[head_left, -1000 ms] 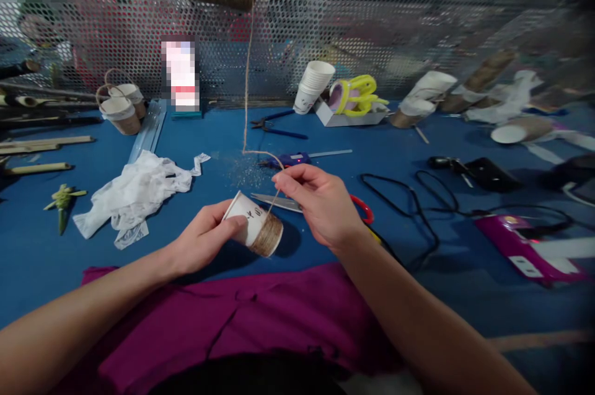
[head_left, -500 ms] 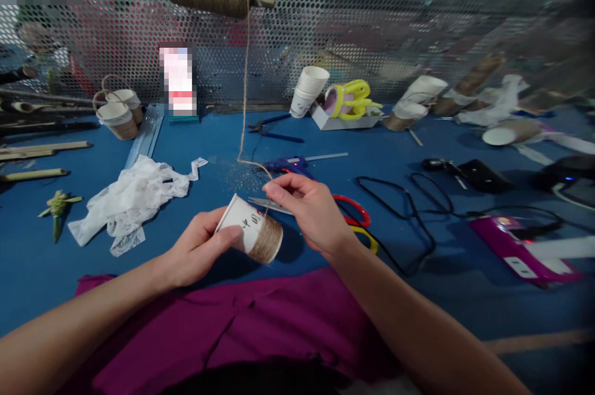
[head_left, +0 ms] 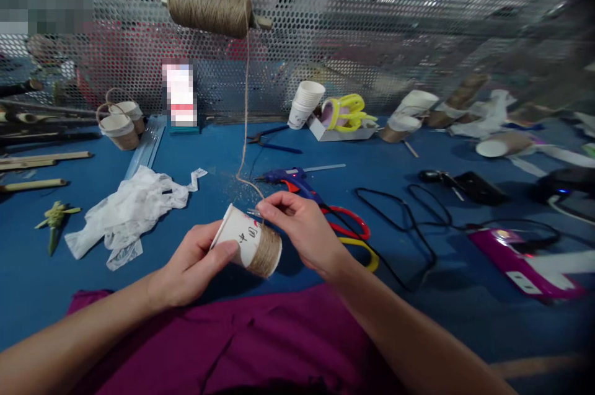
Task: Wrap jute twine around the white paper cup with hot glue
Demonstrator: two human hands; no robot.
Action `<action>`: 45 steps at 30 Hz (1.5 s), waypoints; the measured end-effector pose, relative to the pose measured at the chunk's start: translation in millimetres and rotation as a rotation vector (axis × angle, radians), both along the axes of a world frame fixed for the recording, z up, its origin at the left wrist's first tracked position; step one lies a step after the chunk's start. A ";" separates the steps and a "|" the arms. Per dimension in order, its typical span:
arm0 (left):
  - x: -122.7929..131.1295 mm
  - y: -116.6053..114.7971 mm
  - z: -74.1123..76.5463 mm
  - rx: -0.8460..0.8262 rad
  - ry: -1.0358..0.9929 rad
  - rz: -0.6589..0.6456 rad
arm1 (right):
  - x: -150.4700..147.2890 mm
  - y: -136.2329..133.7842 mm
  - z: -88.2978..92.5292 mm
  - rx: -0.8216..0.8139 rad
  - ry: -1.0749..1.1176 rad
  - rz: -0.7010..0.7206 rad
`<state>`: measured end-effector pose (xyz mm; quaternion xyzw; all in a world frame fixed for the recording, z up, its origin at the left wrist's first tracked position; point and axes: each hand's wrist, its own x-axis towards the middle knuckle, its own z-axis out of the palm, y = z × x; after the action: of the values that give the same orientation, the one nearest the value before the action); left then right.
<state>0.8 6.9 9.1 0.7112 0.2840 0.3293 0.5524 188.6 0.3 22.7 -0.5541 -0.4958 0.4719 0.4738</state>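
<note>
A white paper cup (head_left: 242, 235), tilted on its side with its mouth toward the left, is gripped by my left hand (head_left: 198, 265). Brown twine (head_left: 266, 252) is wound in tight rows around the cup's base end. Between thumb and forefinger, my right hand (head_left: 297, 227) pinches the loose twine just above the cup. From there the strand (head_left: 246, 116) runs up to a big twine spool (head_left: 209, 10) on a rod at the mesh panel. Partly behind my right hand lie scissors (head_left: 357, 246) with red and yellow handles.
A blue glue gun (head_left: 292, 179) and pliers (head_left: 274, 141) lie beyond my hands. Crumpled white lace (head_left: 134, 209) is at left, near twine-wrapped cups (head_left: 119, 131). Stacked paper cups (head_left: 307, 103) stand at the back. A black cord (head_left: 418, 221) and purple power strip (head_left: 523, 261) are at right.
The whole scene sits a little lower in view, as the camera has tilted up. My right hand has shifted slightly left toward the cup with the twine still pinched.
</note>
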 end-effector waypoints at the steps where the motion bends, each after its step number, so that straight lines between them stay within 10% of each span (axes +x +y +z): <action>1: 0.0 0.0 0.2 0.008 0.002 -0.003 | 0.0 0.0 -0.3 0.002 -0.009 0.000; 12: -1.0 -0.3 0.2 -0.056 -0.007 0.005 | -6.2 0.1 -0.5 -0.069 0.078 0.034; 19: 13.6 0.1 7.4 -0.422 -0.297 0.249 | -2.4 5.2 -6.0 -0.158 0.137 0.033; 28: 24.4 9.2 15.2 -0.754 -0.459 0.427 | -5.7 -7.7 -4.1 0.252 -0.370 0.042; 38: 23.5 6.0 9.3 -0.524 -0.361 0.314 | -10.0 -10.4 -6.4 0.222 -0.337 0.001; 45: 14.6 2.9 6.4 -0.078 -0.104 0.199 | -1.6 -4.4 -0.9 0.037 -0.046 -0.027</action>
<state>15.3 9.8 15.6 0.6392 0.3370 0.4077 0.5583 187.0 -4.0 21.8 -0.5627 -0.5076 0.4432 0.4788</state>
